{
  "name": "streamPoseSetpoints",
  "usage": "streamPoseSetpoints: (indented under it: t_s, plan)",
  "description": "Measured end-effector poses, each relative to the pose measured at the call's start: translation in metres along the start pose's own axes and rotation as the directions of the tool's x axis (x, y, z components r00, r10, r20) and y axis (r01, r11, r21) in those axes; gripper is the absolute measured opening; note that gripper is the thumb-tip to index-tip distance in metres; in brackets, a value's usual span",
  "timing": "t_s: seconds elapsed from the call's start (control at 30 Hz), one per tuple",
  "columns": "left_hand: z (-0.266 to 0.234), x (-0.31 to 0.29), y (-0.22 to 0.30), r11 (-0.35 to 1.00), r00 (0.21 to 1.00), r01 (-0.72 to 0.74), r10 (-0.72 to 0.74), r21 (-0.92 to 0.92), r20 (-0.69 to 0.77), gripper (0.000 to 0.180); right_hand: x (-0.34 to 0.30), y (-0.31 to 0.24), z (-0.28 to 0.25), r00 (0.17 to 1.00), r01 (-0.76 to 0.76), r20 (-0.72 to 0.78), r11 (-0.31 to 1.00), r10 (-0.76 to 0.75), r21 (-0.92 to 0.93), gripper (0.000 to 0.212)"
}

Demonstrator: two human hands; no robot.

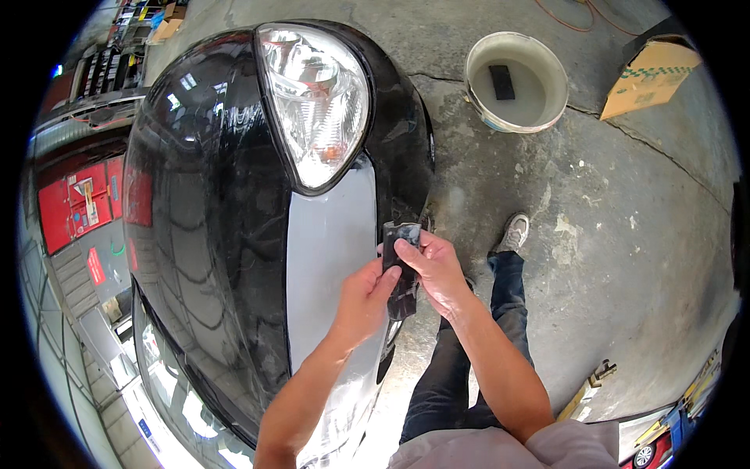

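Note:
Both of my hands grip a black strip of sandpaper (pixel 403 298), wet-looking and paler at its upper end. My left hand (pixel 361 301) pinches its left side, thumb on top. From the right, my right hand (pixel 442 272) holds the upper part with its thumb pressed on the face. Whether a block lies under the paper I cannot tell. The strip is held above the edge of a light grey fender panel (pixel 332 250) on a black car. Above that panel sits the clear headlight (pixel 319 105); the glossy black hood (pixel 215 164) curves away to the left.
A white bucket (pixel 478 98) of cloudy water stands on the cracked concrete floor, with a black rectangular block (pixel 502 82) in it. Farther right is a cardboard box (pixel 652 78). An orange hose (pixel 574 26) lies at the top. Red cabinets (pixel 78 203) stand beyond the car.

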State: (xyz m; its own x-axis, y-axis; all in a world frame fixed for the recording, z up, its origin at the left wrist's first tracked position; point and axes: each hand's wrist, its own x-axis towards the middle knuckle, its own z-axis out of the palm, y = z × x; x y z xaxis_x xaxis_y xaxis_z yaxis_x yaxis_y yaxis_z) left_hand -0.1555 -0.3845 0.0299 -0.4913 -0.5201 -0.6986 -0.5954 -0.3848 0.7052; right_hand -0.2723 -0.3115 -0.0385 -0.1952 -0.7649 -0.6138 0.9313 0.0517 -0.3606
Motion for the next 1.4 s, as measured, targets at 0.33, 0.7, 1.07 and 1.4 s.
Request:
streamPoseSetpoints:
  t_s: [0.33,0.7,1.07,1.4]
  plan:
    - [-0.102,0.007,0.092,0.264,0.765,-0.264,0.643,0.928,0.035,0.030,0.076,0.022,0.038,0.922,0.162,-0.321,0.968,-0.218,-0.192,0.029]
    - [-0.200,0.058,0.073,0.131,0.718,-0.019,0.691,0.991,-0.078,0.049,0.105,0.028,0.063,0.835,0.048,-0.518,0.963,-0.185,-0.266,0.033]
    - [-0.200,0.055,0.073,0.109,0.725,-0.017,0.686,0.994,-0.063,0.051,0.115,0.025,0.082,0.752,0.114,-0.601,0.952,-0.269,-0.283,0.028]
    - [-0.200,0.055,0.072,0.099,0.717,-0.020,0.694,0.995,-0.055,0.050,0.106,0.028,0.097,0.729,0.199,-0.631,0.965,-0.264,-0.173,0.029]
